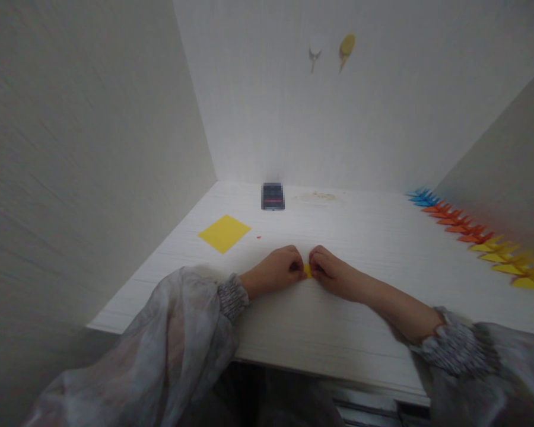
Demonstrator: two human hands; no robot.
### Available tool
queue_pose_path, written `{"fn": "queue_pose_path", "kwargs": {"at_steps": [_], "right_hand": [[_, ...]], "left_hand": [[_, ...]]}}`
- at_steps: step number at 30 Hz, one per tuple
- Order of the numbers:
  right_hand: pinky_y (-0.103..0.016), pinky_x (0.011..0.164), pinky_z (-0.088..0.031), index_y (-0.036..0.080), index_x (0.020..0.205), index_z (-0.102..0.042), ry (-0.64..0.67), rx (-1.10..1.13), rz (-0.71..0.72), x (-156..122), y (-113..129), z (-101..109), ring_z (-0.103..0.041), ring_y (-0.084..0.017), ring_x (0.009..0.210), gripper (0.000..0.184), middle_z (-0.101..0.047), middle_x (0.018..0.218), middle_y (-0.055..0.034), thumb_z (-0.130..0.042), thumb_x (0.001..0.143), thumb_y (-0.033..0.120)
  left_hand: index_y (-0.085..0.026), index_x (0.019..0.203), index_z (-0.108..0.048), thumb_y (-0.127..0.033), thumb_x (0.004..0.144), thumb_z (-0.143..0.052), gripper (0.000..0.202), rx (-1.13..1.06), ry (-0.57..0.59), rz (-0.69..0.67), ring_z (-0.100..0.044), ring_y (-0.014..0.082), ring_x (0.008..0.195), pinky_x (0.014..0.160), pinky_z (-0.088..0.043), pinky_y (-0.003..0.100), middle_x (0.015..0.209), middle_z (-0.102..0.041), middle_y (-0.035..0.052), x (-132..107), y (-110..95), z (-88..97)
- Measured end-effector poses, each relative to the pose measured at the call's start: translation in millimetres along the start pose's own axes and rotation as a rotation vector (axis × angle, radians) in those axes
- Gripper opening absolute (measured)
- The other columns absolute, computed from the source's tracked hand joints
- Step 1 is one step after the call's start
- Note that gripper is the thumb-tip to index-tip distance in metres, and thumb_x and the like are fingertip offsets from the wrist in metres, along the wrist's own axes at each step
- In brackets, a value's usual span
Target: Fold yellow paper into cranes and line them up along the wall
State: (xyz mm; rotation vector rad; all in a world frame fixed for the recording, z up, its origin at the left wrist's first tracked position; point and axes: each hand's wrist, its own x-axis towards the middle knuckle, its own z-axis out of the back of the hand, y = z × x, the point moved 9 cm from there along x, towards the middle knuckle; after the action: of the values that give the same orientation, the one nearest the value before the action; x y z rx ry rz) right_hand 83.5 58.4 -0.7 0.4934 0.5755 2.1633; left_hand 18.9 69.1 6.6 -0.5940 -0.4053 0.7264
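My left hand [278,270] and my right hand [331,273] rest knuckle to knuckle on the white table [338,332], both curled closed. Between their fingertips they pinch a small piece of yellow paper [307,270], mostly hidden by the fingers. A flat square sheet of yellow paper [224,232] lies to the left, beyond my left hand. Grey patterned sleeves cover both forearms.
A row of several folded paper pieces, blue [422,198], orange [458,225] and yellow [511,264], runs along the right wall. A small dark object [273,196] stands near the back wall. Two small ornaments [346,47] hang on the back wall. Walls enclose the table on three sides.
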Motion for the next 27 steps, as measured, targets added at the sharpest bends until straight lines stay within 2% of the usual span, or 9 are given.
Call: {"fn": "queue_pose_path", "kwargs": {"at_steps": [10, 17, 24, 27], "right_hand": [[-0.03, 0.064, -0.04, 0.018, 0.065, -0.039, -0.019, 0.01, -0.026, 0.8, -3.9, 0.2, -0.042, -0.015, 0.07, 0.014, -0.042, 0.077, -0.0045, -0.039, 0.071, 0.005], [-0.028, 0.064, -0.04, 0.018, 0.068, -0.04, -0.025, 0.011, 0.002, 0.2, -3.1, -1.0, -0.042, -0.014, 0.07, 0.012, -0.043, 0.078, -0.0036, -0.04, 0.072, 0.007], [-0.027, 0.06, -0.039, 0.018, 0.066, -0.039, -0.024, 0.048, -0.069, 2.2, -4.2, -0.2, -0.042, -0.013, 0.068, 0.011, -0.043, 0.077, -0.0028, -0.047, 0.074, 0.016], [-0.027, 0.06, -0.038, 0.018, 0.066, -0.04, -0.041, 0.038, -0.107, 3.5, -6.1, -0.4, -0.041, -0.013, 0.067, 0.012, -0.043, 0.076, -0.0025, -0.049, 0.07, 0.013]], "left_hand": [[-0.015, 0.062, -0.05, -0.019, 0.065, -0.058, 0.01, -0.054, -0.004, 0.014, -0.045, 0.0096, 0.064, 0.059, -0.037, 0.022, 0.074, -0.047, -0.0004, 1.6, 6.1, -2.0], [-0.018, 0.081, -0.044, -0.022, 0.059, -0.062, 0.028, -0.172, -0.006, 0.194, -0.04, 0.0078, 0.056, 0.051, -0.033, 0.02, 0.065, -0.043, -0.0054, 1.3, 21.7, -4.3], [-0.017, 0.077, -0.045, -0.024, 0.058, -0.063, 0.027, -0.133, -0.024, 0.189, -0.039, 0.0079, 0.057, 0.053, -0.034, 0.02, 0.067, -0.043, -0.0039, 4.8, 15.4, -1.8], [-0.017, 0.078, -0.046, -0.023, 0.058, -0.062, 0.026, -0.131, -0.023, 0.167, -0.04, 0.0079, 0.058, 0.053, -0.034, 0.02, 0.071, -0.045, -0.003, 6.5, 14.2, -2.7]]}}
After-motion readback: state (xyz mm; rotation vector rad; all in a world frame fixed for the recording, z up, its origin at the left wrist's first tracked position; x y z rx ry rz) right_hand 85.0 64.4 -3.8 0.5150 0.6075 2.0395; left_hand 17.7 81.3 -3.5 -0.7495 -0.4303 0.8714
